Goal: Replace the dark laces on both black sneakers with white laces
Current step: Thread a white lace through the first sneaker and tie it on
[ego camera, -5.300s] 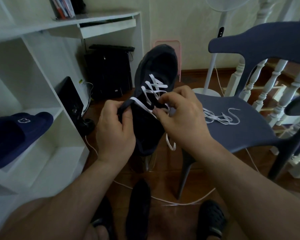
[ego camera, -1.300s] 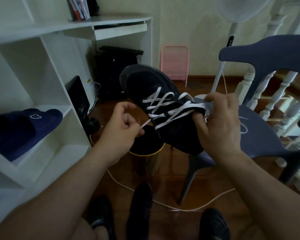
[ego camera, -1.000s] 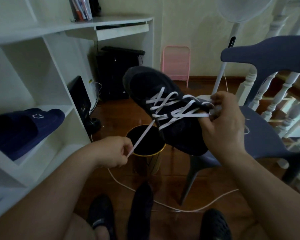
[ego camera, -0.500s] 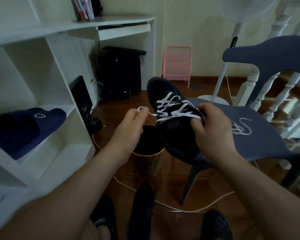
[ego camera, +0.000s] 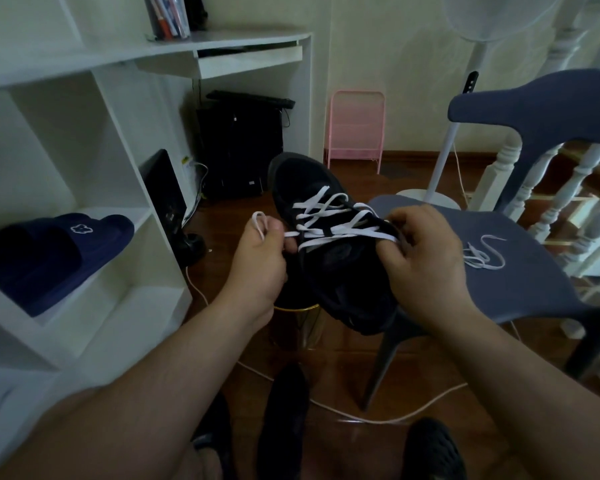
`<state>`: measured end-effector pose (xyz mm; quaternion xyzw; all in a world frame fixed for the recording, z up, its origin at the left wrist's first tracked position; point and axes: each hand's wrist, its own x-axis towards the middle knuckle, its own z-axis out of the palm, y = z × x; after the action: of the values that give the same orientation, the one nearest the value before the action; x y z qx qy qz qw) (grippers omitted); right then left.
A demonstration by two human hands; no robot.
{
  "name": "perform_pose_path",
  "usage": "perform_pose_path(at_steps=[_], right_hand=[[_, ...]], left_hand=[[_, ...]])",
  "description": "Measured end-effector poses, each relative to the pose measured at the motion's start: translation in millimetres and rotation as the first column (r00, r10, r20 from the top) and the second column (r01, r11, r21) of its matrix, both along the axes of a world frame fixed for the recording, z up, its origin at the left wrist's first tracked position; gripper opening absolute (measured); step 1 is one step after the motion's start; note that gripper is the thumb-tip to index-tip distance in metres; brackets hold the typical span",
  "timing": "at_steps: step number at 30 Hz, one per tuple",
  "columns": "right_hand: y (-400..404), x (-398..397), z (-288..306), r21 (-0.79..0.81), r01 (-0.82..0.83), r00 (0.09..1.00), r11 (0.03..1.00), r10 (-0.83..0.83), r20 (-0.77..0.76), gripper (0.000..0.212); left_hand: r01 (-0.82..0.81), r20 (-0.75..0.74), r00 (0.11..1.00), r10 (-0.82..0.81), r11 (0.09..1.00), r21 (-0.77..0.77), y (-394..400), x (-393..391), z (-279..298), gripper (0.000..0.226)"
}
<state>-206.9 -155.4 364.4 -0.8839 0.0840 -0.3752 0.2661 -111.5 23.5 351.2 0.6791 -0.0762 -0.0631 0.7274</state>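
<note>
Above the brown floor (ego camera: 343, 386), I hold the black sneaker (ego camera: 329, 258) beside the blue chair (ego camera: 520, 271). My left hand (ego camera: 257, 265) pinches the white lace (ego camera: 329, 233); my right hand (ego camera: 420, 258) grips the sneaker's side. I should pull gently, keeping it flat.

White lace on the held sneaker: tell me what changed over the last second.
The left hand, which had drawn the white lace out down-left, came back up beside the sneaker, lace end now looped at its fingers. The right hand kept holding the sneaker. The spare lace stayed on the chair.

Gold bin (ego camera: 303, 327) mostly behind sneaker (ego camera: 340, 271).
</note>
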Motion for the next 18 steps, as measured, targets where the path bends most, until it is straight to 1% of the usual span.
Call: perform_pose_path(at_steps=[2,3,6,8,9,11,14,15,16,18], right_hand=[[-2.0,-0.1,0.8,0.092,0.037,0.999,0.995,-0.039,0.013,0.027],[-3.4,-0.1,0.5,0.141,0.041,0.999,0.989,-0.045,0.022,0.033],[-7.3,-1.2,-0.2,0.277,-0.015,0.999,0.961,0.0,0.054,0.058],[-8.1,-1.8,-0.2,0.3,-0.036,0.998,0.953,0.019,0.061,0.067],[-7.9,-1.6,0.0,0.292,-0.038,0.998,0.956,0.019,0.068,0.066],[-5.7,-1.5,0.4,0.262,-0.029,0.996,0.965,0.007,0.084,0.057],[-4.7,-1.0,1.3,0.156,0.023,0.997,0.987,-0.034,0.063,0.035],[-4.7,-1.2,1.4,0.118,0.035,0.998,0.992,-0.042,0.057,0.029],[-4.7,-1.4,1.1,0.092,0.041,0.997,0.995,-0.046,0.055,0.024],[-4.7,-1.4,0.7,0.089,0.04,0.997,0.995,-0.046,0.069,0.018]], left_hand=[[-0.095,-0.072,0.994,0.087,0.989,-0.113,2.1,3.6,1.0,0.025],[-0.153,-0.097,0.985,0.14,0.977,-0.146,4.7,6.9,1.5,0.024],[-0.325,-0.181,0.94,0.289,0.92,-0.22,20.1,24.9,2.9,0.02],[-0.423,-0.25,0.897,0.365,0.873,-0.242,35.2,37.2,5.0,0.019],[-0.459,-0.283,0.877,0.388,0.85,-0.258,42.2,41.4,5.5,0.019],[-0.498,-0.317,0.855,0.411,0.82,-0.281,52.4,46.4,6.3,0.023],[-0.504,-0.252,0.858,0.447,0.826,-0.251,54.1,47.3,10.0,0.027],[-0.485,-0.235,0.871,0.432,0.833,-0.265,52.0,46.2,11.6,0.029],[-0.444,-0.241,0.892,0.382,0.837,-0.319,49.2,44.3,13.3,0.029],[-0.31,-0.255,0.944,0.209,0.827,-0.469,43.5,36.1,17.6,0.028]])
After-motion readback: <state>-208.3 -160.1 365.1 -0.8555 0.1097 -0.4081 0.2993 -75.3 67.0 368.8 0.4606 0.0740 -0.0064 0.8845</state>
